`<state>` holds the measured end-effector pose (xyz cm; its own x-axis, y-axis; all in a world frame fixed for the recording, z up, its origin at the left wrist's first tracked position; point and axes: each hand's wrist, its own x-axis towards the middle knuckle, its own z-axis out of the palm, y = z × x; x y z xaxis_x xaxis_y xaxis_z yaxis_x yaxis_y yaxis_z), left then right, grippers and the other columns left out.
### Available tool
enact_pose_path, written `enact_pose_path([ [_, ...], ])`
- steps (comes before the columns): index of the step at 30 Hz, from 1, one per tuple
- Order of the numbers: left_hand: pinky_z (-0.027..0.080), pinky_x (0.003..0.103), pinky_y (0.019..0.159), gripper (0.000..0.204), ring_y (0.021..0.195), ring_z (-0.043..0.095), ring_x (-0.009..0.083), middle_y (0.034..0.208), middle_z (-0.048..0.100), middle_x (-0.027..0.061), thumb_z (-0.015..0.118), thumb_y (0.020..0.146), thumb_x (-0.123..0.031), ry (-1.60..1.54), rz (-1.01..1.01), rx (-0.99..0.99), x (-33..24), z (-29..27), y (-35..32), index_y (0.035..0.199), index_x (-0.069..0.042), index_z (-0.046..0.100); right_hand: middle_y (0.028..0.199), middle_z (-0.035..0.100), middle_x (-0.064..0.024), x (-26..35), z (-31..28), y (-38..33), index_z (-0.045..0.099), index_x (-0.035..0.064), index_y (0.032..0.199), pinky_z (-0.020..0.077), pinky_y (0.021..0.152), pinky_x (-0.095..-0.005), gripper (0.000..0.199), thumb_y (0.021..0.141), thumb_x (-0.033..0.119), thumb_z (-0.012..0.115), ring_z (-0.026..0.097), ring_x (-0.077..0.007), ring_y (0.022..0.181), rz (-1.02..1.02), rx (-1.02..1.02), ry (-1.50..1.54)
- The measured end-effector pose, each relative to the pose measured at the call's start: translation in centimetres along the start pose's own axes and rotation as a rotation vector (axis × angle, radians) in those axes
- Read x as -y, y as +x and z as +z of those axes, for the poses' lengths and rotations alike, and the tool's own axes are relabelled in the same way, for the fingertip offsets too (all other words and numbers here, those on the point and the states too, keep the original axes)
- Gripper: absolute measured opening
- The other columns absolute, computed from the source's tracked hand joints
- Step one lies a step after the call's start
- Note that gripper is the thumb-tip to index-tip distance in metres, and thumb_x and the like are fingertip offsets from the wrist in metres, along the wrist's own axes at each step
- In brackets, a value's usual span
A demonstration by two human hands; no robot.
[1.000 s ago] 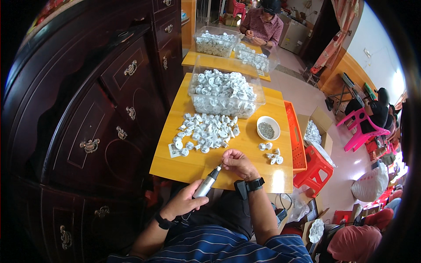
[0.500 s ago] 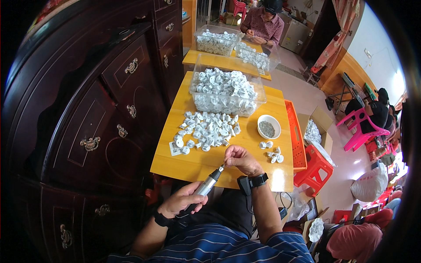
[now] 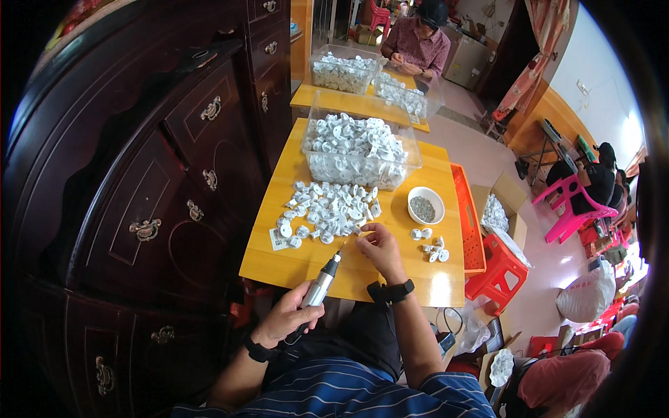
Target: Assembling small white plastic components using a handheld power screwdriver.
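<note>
The left hand (image 3: 289, 313) is at the near edge of the worktop (image 3: 286, 265), and its fingers are closed around a silver and black power screwdriver (image 3: 318, 289). This tool leans across the near edge, with its thin bit pointing away from the person. The right hand (image 3: 382, 252) is a little farther inside the worktop. Its thumb and forefinger are close together at the front of a loose heap of white plastic parts (image 3: 334, 212), but I cannot tell if they pinch something small.

A white label (image 3: 278, 240) lies near the left edge, just beside the heap, which spreads over the middle. Near the right edge there are two small groups of similar parts (image 3: 444, 255), and behind them a white bowl (image 3: 435, 198) with small grey pieces (image 3: 421, 207). Outside the right edge is an orange-red basket (image 3: 468, 216).

Toward the far edge stands a clear box (image 3: 320, 108), filled with white parts. Beyond it, a co-worker (image 3: 421, 42) sits at a second table (image 3: 301, 97).
</note>
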<state>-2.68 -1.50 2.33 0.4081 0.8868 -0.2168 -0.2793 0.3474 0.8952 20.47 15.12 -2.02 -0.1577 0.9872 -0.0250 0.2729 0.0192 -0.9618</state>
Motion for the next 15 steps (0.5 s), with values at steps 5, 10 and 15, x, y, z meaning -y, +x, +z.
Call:
enact_pose_path([
  [5, 0.047, 0.022, 0.057, 0.053, 0.068, 0.057, 0.0084, 0.087, 0.057, 0.0030, 0.063, 0.097, -0.019, 0.009, -0.004, -0.018, 0.3, 0.0, 0.0, 0.140, -0.001, 0.039, 0.074, 0.069, -0.0073, 0.4, 1.1, 0.6, 0.067, 0.0101, 0.101, 0.0538, 0.066, -0.0397, 0.025, 0.080, 0.022, 0.074, 0.069, -0.0279, 0.070, -0.153, -0.126, -0.529],
  [10, 0.047, 0.022, 0.056, 0.052, 0.067, 0.057, 0.0085, 0.087, 0.057, 0.0033, 0.063, 0.097, -0.018, 0.016, 0.031, -0.004, 0.6, -0.2, -0.2, 0.140, -0.001, 0.039, 0.077, 0.069, -0.0084, 1.2, 1.4, 1.4, 0.065, 0.0079, 0.093, 0.0524, 0.064, -0.0416, 0.026, 0.078, 0.025, 0.077, 0.068, -0.0290, 0.070, -0.093, -0.214, -0.637],
  [15, 0.048, 0.022, 0.056, 0.053, 0.067, 0.057, 0.0081, 0.087, 0.057, 0.0029, 0.063, 0.097, -0.019, 0.044, 0.010, -0.027, 0.4, -0.1, -0.2, 0.140, -0.001, 0.039, 0.094, 0.069, -0.0135, 0.2, 1.3, 2.8, 0.067, 0.0109, 0.099, 0.0546, 0.070, -0.0456, 0.026, 0.079, 0.026, 0.075, 0.069, -0.0342, 0.085, -0.165, -0.207, -0.686],
])
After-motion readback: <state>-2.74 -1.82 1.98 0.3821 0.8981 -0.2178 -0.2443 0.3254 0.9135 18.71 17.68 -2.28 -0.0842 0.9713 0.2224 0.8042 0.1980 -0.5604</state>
